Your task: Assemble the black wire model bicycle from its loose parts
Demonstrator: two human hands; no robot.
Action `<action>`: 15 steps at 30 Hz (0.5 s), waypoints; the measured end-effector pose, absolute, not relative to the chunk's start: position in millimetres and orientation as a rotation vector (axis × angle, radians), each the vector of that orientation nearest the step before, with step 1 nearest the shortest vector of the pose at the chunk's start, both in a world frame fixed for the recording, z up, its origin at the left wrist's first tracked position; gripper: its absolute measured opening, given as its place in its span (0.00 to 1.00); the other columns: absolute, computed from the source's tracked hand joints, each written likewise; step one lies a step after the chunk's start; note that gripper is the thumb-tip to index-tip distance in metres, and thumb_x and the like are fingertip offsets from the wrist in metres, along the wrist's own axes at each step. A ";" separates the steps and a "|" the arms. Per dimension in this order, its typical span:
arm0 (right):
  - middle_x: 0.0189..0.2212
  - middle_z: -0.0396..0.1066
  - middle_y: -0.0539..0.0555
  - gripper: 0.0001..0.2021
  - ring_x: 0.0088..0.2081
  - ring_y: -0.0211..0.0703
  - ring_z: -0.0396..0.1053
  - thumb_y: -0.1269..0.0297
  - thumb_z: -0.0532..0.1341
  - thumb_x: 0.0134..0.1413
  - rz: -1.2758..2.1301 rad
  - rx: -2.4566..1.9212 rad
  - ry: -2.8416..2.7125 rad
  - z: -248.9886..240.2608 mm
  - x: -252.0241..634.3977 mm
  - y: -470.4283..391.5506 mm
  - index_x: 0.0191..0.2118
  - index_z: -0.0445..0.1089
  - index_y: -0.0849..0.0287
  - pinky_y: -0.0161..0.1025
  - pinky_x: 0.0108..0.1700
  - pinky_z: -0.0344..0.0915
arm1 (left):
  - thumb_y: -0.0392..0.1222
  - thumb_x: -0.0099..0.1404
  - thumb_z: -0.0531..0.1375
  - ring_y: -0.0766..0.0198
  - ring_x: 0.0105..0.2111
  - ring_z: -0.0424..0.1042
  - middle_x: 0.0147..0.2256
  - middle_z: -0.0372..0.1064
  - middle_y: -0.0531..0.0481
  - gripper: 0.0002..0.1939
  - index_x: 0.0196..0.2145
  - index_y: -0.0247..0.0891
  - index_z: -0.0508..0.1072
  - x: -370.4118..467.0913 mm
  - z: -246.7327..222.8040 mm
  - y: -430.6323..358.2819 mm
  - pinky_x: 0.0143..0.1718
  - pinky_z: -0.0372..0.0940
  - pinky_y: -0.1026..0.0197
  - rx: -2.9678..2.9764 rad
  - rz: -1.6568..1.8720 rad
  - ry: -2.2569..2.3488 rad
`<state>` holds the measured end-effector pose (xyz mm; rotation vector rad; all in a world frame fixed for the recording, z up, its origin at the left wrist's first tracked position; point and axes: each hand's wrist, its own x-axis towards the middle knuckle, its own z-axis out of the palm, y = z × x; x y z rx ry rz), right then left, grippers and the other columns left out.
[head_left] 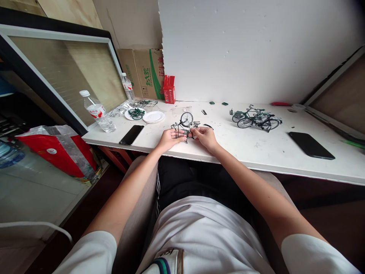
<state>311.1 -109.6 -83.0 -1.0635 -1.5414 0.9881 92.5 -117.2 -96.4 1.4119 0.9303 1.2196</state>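
Observation:
Near the front edge of the white table, a partly built miniature bicycle [186, 119] is between my two hands, one spoked wheel pointing up and away from me. My left hand [170, 139] is closed round the frame from the left. From the right, the fingertips of my right hand [205, 137] pinch at the bicycle's lower part; any small piece between them is too small to make out. Farther right stand miniature bicycles [255, 118] close together. A small dark part [204, 112] lies just beyond my hands.
Left on the table [228, 148] are a phone [131, 135], white plates [154, 117], green bicycle parts [136, 113] and a water bottle [98, 112]. A red box [169, 90] and a carton [142, 72] stand behind. A black phone-like slab [310, 145] lies at right.

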 end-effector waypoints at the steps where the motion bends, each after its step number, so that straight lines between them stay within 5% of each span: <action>1: 0.36 0.84 0.58 0.28 0.39 0.52 0.79 0.31 0.69 0.54 1.017 -1.057 -1.517 -82.6 310.9 -109.5 0.33 0.81 0.55 0.46 0.39 0.77 | 0.46 0.52 0.80 0.49 0.46 0.82 0.44 0.83 0.36 0.27 0.46 0.33 0.80 92.4 -96.8 -116.5 0.52 0.74 0.46 1.409 1.221 0.937; 8: 0.39 0.83 0.58 0.29 0.43 0.53 0.81 0.30 0.71 0.50 1.173 -0.991 -1.421 -81.3 310.7 -108.3 0.38 0.79 0.55 0.48 0.43 0.80 | 0.49 0.55 0.78 0.51 0.43 0.82 0.44 0.82 0.37 0.26 0.45 0.33 0.79 94.2 -92.0 -117.6 0.43 0.75 0.52 1.400 1.244 0.985; 15: 0.40 0.80 0.57 0.29 0.42 0.49 0.75 0.29 0.68 0.52 1.004 -0.979 -1.489 -81.6 310.2 -108.0 0.37 0.78 0.54 0.41 0.32 0.73 | 0.49 0.51 0.80 0.54 0.40 0.82 0.39 0.81 0.41 0.26 0.40 0.34 0.76 96.7 -100.5 -112.8 0.46 0.74 0.52 1.377 1.280 0.958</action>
